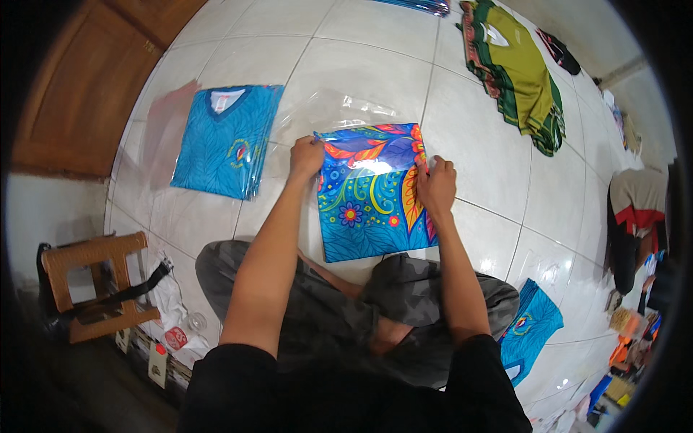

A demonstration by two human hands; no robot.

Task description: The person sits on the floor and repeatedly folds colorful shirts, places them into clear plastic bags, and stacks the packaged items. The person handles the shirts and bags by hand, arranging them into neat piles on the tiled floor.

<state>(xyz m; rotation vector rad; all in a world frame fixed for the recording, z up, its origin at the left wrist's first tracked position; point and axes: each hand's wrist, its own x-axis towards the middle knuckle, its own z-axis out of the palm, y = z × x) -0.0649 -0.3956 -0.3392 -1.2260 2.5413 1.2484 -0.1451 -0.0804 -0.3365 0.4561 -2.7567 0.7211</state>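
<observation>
A folded blue shirt with a bright floral print (363, 211) lies on the tiled floor before my crossed legs, its upper part inside a clear plastic bag (357, 104). My left hand (307, 157) pinches the bag and shirt at the upper left corner. At the right edge, my right hand (437, 185) grips the shirt and bag, fingers partly hidden. To the left lies a stack of bagged blue V-neck shirts (224, 146), with empty clear bags (162, 135) beside it.
Green and olive shirts (514, 70) lie at the upper right. More folded blue shirts (533, 330) are by my right knee. A brown plastic stool (95, 251) stands at the lower left, below a wooden door (81, 92). Another person (639, 211) sits at the far right.
</observation>
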